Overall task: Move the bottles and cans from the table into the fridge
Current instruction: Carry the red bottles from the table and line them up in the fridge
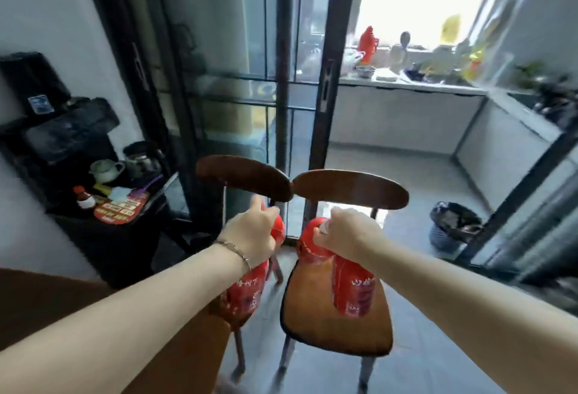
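Gripping red bottles by their necks, left hand and right hand, above two wooden chairs.

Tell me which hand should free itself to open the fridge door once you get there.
Neither is clearly better. The left hand and right hand each grip a red bottle by its neck, level with each other above the chairs. No fridge is in view, so its side cannot be told.

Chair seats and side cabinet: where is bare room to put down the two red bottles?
The right chair's seat is bare, bordered by its backrest and the gray floor. The black cabinet top is crowded with teapots and a small bottle. The left hand and right hand each hold a red bottle.
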The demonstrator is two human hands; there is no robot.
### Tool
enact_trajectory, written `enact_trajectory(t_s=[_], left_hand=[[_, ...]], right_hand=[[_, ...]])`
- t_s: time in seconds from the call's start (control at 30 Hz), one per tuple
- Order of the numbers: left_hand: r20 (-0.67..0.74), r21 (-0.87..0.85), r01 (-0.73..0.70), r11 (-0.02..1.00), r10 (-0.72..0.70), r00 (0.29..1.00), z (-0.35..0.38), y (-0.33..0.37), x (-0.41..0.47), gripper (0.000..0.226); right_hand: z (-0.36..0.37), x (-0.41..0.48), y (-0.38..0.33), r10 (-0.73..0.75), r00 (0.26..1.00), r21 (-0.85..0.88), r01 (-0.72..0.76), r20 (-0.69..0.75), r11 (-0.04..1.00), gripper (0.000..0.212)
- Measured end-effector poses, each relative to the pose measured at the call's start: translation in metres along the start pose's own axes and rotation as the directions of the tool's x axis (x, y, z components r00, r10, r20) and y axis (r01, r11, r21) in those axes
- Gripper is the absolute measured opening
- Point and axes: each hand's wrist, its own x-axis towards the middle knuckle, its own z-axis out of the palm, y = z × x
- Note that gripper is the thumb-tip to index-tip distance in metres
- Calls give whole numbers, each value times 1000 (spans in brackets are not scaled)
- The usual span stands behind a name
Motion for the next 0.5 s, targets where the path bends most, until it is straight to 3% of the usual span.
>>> enact_trajectory(t_s=[0.17,0.3,0.5], left_hand=[[-32,-86,-214,973,212,977,2,148,59,34],[-15,-28,-456,890,456,890,21,286,90,31],[-28,-279,-605,746,623,781,43,497,116,27]], right_hand=[[-63,-49,147,217,966,-33,-224,-142,974,28],[-110,-102,270,382,909,-57,-395,-167,917,30],[-170,-185,442,579,787,-95,-607,-212,789,29]])
